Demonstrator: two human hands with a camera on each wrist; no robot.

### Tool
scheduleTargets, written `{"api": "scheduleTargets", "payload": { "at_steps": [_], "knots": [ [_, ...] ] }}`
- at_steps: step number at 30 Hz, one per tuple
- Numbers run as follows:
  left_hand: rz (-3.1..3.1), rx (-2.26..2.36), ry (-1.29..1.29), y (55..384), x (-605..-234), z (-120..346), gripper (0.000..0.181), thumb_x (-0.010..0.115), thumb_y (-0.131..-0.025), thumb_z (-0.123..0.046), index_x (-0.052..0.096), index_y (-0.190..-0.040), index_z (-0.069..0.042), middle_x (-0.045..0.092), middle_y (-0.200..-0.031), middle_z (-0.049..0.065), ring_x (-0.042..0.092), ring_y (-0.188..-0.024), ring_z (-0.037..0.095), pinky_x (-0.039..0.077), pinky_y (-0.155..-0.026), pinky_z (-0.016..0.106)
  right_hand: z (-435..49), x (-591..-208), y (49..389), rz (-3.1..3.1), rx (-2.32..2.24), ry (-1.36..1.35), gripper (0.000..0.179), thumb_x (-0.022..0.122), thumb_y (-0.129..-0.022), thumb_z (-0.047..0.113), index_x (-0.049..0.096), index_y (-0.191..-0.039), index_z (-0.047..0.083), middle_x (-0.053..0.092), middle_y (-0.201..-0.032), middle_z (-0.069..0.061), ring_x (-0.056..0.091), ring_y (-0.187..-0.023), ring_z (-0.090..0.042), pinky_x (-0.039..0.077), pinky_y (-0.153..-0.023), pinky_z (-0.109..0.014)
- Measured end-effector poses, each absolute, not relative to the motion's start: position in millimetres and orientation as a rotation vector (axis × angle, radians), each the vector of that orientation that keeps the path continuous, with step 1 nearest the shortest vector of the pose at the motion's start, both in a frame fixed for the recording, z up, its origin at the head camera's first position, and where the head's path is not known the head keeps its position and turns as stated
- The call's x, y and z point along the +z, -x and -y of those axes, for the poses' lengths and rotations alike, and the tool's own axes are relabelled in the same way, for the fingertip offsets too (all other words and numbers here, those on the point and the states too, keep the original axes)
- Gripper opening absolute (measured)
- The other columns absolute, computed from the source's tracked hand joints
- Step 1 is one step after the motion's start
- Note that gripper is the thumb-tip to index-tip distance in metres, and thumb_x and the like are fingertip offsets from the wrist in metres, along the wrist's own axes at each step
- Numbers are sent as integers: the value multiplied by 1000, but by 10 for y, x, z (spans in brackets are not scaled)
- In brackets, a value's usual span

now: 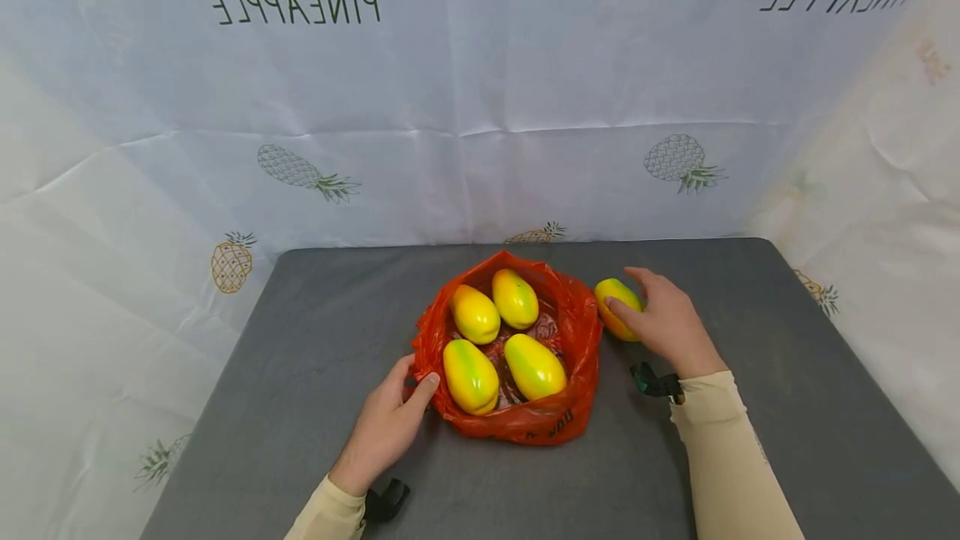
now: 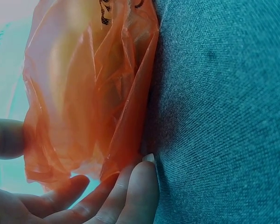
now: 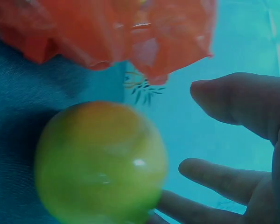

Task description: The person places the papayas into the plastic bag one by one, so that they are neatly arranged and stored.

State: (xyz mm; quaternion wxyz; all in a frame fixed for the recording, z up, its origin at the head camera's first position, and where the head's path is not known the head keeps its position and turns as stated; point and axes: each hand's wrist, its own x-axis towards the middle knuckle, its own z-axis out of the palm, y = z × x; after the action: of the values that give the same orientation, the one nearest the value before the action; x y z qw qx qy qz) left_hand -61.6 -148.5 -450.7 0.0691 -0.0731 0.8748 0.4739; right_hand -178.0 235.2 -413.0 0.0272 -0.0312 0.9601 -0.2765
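A red plastic bag (image 1: 517, 427) stands with its mouth spread wide in the head view. Several yellow-green mangoes (image 1: 470, 377) lie inside it. My left hand (image 1: 390, 415) holds the bag's left side, thumb at the rim and fingers on the outer wall. In the left wrist view, those fingers (image 2: 140, 191) curve against the crinkled plastic. Another mango (image 1: 617, 290) lies on the table just right of the bag. Over it reaches my right hand (image 1: 667, 319), thumb and fingers spread. In the right wrist view, a gap shows between this mango (image 3: 100, 163) and the thumb.
A dark grey table (image 1: 337, 315) carries everything. Behind it hangs a pale cloth (image 1: 465, 65) printed with pineapples, which also runs along both sides. Each wrist wears a black strap, the right strap (image 1: 656, 382) close to the loose mango.
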Motion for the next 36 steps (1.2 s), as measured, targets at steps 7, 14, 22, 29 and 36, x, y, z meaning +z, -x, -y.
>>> {"api": "scheduleTargets", "payload": {
  "at_steps": [7,14,22,29,36],
  "knots": [
    [-2627,1443,224,618,-4520,1484,56,66,-108,-42,54,-155,-15,71,-140,8,71,-104,17,59,-79,33,-2373,-4225,1835,-2946,-814,96,81,66,-104,47,40,-162,-3,48,-159,-35,52,-137,-54,44,-114,-71],
    [-2629,1436,230,615,-4524,1478,56,66,-108,-42,54,-155,-14,72,-138,8,70,-102,17,57,-77,33,-2393,-4292,1849,-2939,-800,130,82,66,-104,50,41,-162,-3,53,-155,-34,59,-125,-49,52,-104,-66],
    [-2638,1439,212,621,-4531,1485,55,66,-108,-41,54,-154,-14,72,-136,8,70,-100,16,57,-76,33,-2382,-4349,1862,-2914,-812,145,86,69,-102,52,40,-162,-3,55,-151,-33,61,-117,-45,56,-97,-62],
    [-2633,1436,215,620,-4532,1488,55,65,-108,-42,54,-154,-14,72,-136,8,70,-100,16,57,-77,33,-2368,-4347,1862,-2907,-800,122,86,71,-101,48,39,-162,-3,55,-151,-34,61,-118,-46,56,-99,-63],
    [-2633,1439,212,622,-4537,1489,55,65,-108,-42,54,-154,-15,72,-137,8,70,-101,16,57,-77,33,-2349,-4347,1867,-2918,-794,111,83,71,-102,43,39,-162,-4,56,-150,-34,61,-116,-45,56,-98,-61]
  ]
}}
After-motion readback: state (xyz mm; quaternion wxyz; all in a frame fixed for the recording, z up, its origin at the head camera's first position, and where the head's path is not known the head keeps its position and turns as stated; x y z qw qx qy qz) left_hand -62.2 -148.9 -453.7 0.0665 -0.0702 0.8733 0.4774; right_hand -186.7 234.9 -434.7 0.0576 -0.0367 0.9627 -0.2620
